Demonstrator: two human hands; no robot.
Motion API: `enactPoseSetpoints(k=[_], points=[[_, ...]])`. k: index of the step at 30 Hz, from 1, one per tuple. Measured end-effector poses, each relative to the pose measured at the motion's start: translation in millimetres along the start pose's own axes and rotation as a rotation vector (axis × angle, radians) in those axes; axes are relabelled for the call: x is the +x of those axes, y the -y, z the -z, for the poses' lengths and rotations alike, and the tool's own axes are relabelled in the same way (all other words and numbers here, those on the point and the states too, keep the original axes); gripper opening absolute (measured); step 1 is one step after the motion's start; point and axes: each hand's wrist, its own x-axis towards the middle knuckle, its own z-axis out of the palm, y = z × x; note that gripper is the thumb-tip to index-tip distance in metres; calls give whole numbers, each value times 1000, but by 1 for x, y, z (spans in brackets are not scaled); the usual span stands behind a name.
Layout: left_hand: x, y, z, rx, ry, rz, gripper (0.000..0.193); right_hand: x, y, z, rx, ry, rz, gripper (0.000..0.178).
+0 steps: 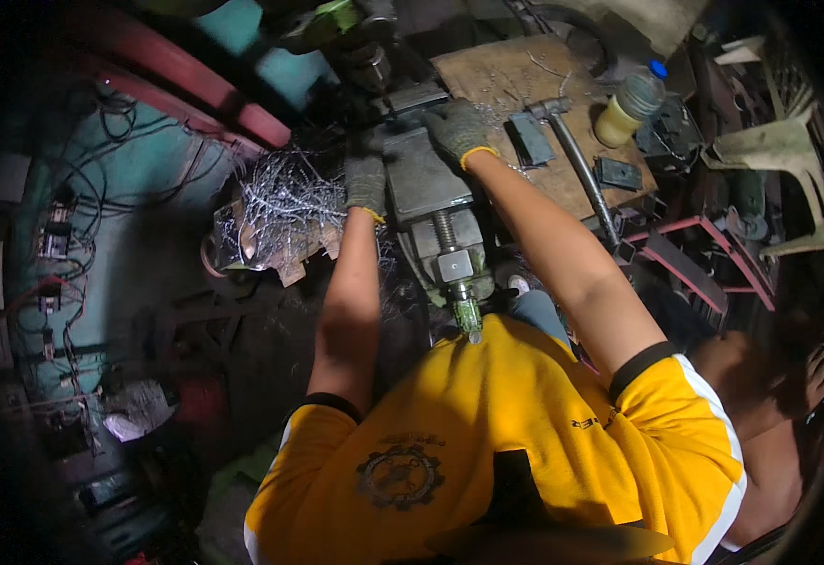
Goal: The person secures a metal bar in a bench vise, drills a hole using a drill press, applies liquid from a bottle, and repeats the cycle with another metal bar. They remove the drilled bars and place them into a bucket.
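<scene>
Dim workshop; a teal panel [162,202] strung with cables stands at 9 o'clock. Clock positions are taken from the metal vise [426,174], which is located directly ahead of the person, its screw pointing toward 6 o'clock. Both hands wear grey knit gloves with yellow cuffs. Left hand [365,179] is at 9 o'clock, against the vise's side; its fingers are in shadow, so grip cannot be determined. Right hand [459,130] is at 1 o'clock, lying over the far right corner of the vise; whether it grasps cannot be told. Drill chuck [370,71] noted at 11 o'clock. Tangled metal shavings [285,193] are heaped at 9 o'clock, beyond the left hand. Wooden surface [501,80] at 2 o'clock carries a hammer [581,169], a dark block [531,139] and a blue-capped bottle [630,105] of yellow liquid.
</scene>
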Motion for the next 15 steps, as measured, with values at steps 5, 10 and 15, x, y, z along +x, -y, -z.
enactPoseSetpoints(k=[5, 10, 15], points=[[2, -2, -2, -165, -60, 113, 40, -3, 6, 7, 3, 15, 3, 40], [-1, -13, -7, -248, -132, 40, 36, -1, 2, 1, -25, -38, -6, 37], [-5, -43, -4, -880, -172, 280, 35, -3, 2, 1, 8, -39, -5, 37]])
